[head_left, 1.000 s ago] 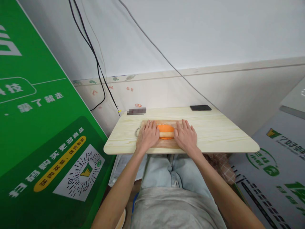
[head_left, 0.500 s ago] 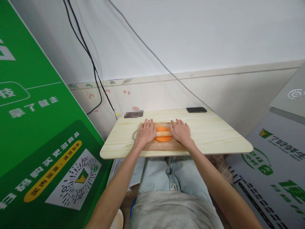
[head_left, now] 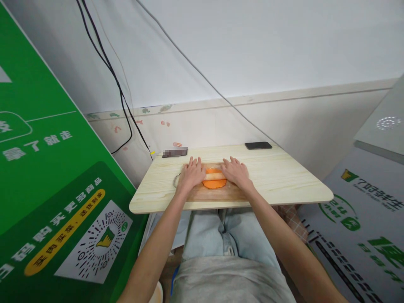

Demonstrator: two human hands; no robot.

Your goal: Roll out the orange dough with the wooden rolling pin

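Observation:
A flattened round of orange dough (head_left: 214,184) lies on a wooden cutting board (head_left: 217,195) on the table. Across the dough lies a pale wooden rolling pin (head_left: 213,177), with orange showing on both its near and far sides. My left hand (head_left: 192,174) rests palm down over the pin's left end, its fingers stretched out forward. Over the right end lies my right hand (head_left: 236,172), likewise flat with fingers extended. Both hands press on the pin from above rather than wrap round it, and they hide its ends. A metal ring handle (head_left: 176,180) sticks out at the board's left.
On the pale wood table (head_left: 287,185), a black phone (head_left: 258,145) lies at the back right and a dark, partly blurred object (head_left: 175,152) at the back left. Green panel (head_left: 72,176) stands left, a white printed cabinet (head_left: 362,202) right. Cables (head_left: 118,84) hang along the wall.
The rolling pin and both hands have moved slightly away from me over the dough, so more orange shows on the near side. The whole view has shifted a little.

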